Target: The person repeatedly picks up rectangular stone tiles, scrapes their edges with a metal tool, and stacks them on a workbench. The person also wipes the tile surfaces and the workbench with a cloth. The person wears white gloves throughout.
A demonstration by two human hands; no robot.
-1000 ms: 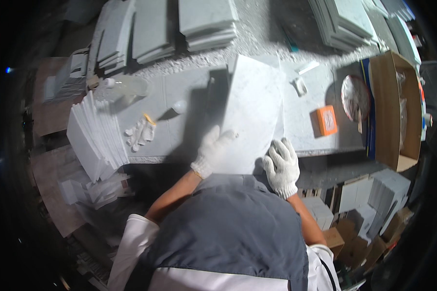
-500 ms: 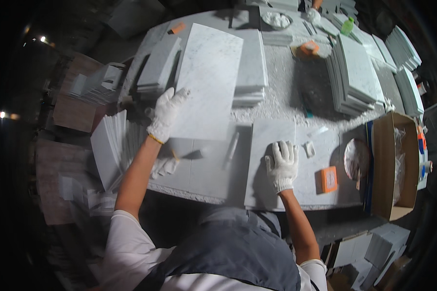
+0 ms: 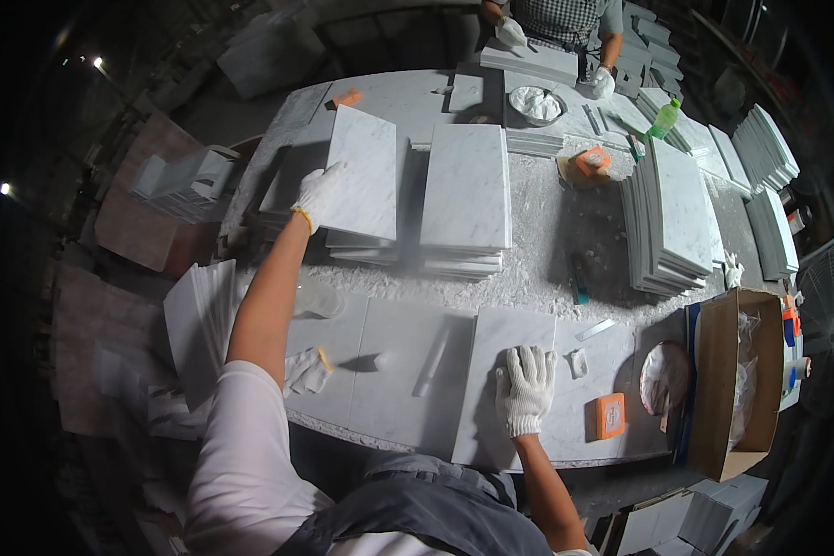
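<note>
My left hand (image 3: pixel 319 196), in a white knitted glove, grips the left edge of a grey-veined white marble tile (image 3: pixel 366 167). That tile is tilted over the left-hand stack of tiles (image 3: pixel 361 253), partly covering it; the fingers under its edge are hidden. My right hand (image 3: pixel 528 389), gloved too, lies flat with fingers stretched out on another marble tile (image 3: pixel 491 357) at the table's near edge. Right of this hand are a small whitish piece (image 3: pixel 578 363) and an orange block (image 3: pixel 610 416).
Another tile stack (image 3: pixel 468 185) stands mid-table, and a taller one (image 3: pixel 676 204) to the right. An open cardboard box (image 3: pixel 737 380) sits at the right edge, beside a round dish (image 3: pixel 665 378). A loose glove (image 3: pixel 308 371) lies near left. Across the table a co-worker's gloved hands (image 3: pixel 602 83) show.
My left hand has carried the tile farther away and leftward over the left stack, uncovering the middle stack. My right hand stays on its tile. The view has tilted up, showing the co-worker.
</note>
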